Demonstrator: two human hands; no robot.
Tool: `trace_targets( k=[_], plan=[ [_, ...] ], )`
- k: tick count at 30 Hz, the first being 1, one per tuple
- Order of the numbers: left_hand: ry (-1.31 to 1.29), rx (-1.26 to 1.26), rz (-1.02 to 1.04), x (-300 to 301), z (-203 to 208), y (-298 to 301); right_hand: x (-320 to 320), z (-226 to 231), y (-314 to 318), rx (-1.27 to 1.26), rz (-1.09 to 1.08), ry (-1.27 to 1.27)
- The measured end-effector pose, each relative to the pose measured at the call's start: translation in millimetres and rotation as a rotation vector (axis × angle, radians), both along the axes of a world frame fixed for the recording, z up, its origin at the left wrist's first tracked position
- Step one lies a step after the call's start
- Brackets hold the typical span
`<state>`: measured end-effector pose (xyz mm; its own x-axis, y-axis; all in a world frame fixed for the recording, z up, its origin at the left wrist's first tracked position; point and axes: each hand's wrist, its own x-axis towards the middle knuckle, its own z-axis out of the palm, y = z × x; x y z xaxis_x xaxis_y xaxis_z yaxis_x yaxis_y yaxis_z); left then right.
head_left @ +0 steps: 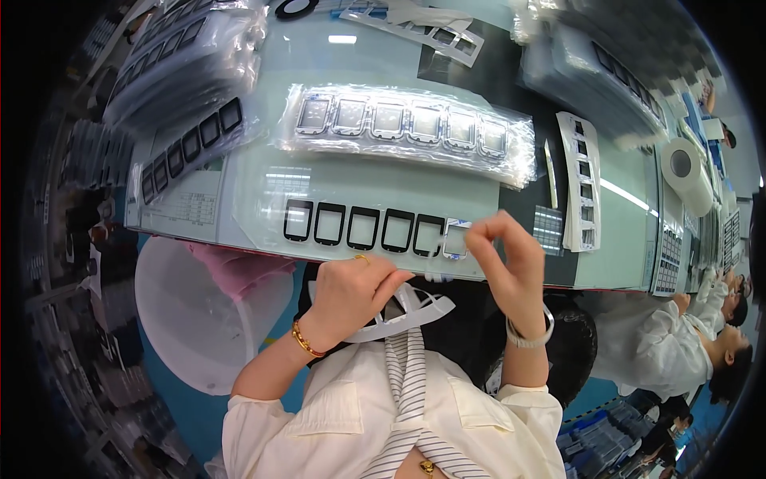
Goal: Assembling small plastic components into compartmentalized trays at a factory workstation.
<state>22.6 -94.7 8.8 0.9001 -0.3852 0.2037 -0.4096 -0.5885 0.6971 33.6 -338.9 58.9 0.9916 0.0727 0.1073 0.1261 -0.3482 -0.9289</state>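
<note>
Six thin rectangular frames lie in a row along the table's near edge. Most are black-rimmed, like the black frame (364, 228); the rightmost frame (456, 239) has a white-and-blue film on it. My left hand (351, 291) is closed at the table edge below the row. From under its thumb hangs a white strip with cut-out windows (407, 318), which it appears to grip. My right hand (515, 259) is raised beside the rightmost frame. Its thumb and forefinger are pinched together, slightly blurred; what they hold, if anything, I cannot make out.
Clear-wrapped frames (407, 124) lie across the middle of the glass-topped table. Plastic-wrapped stacks (187, 72) stand at far left and far right. A windowed white strip (582, 180) and a white roll (682, 164) are rightward. A translucent bin (187, 319) with pink cloth stands left; co-workers sit right.
</note>
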Motion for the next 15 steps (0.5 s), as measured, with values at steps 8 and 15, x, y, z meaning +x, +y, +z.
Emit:
trace_targets(
  k=[8, 15],
  plan=[
    [-0.201, 0.051, -0.033, 2.8, -5.3, -8.7, 17.8, -44.3, 7.2, 0.011, -0.058, 0.099],
    [-0.232, 0.048, -0.026, 3.7, -8.1, -9.0, 17.3, -45.6, 10.8, -0.104, -0.056, -0.002]
  ],
)
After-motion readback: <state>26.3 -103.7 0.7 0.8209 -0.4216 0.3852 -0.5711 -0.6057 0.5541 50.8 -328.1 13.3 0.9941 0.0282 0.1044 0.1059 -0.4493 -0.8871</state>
